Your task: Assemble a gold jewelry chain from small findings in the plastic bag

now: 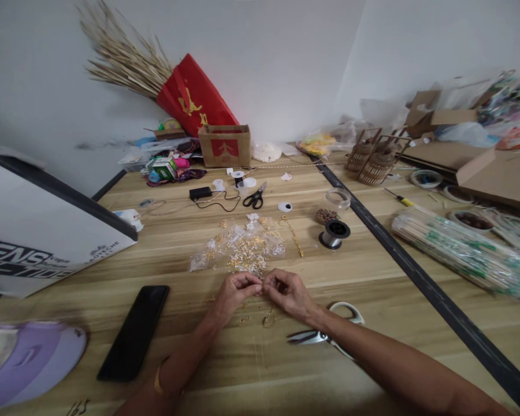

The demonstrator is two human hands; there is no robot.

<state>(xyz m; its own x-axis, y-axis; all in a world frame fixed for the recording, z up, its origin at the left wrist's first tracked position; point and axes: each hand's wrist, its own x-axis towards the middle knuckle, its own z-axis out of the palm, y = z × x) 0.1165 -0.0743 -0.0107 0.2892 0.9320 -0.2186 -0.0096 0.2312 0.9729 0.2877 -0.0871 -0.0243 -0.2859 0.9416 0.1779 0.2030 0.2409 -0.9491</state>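
My left hand [238,293] and my right hand [288,293] meet fingertip to fingertip over the wooden table [216,370]. Both are closed in a pinch, and whatever lies between the fingers is too small to make out. Just beyond them spreads a pile of small gold and silver jewelry findings [249,251], partly in clear plastic bags [200,261]. A short gold chain [268,318] shows below my right hand, and small gold pieces [244,320] are scattered below my left. White-handled scissors [309,337] lie partly under my right forearm.
A black phone [134,333] and a purple visor [39,358] are at the left. Beyond the pile lie a gold chain [292,237], black scissors [255,198] and a wire spool [334,234]. A bag of sticks [455,248] lies right; a white box [47,231] stands left.
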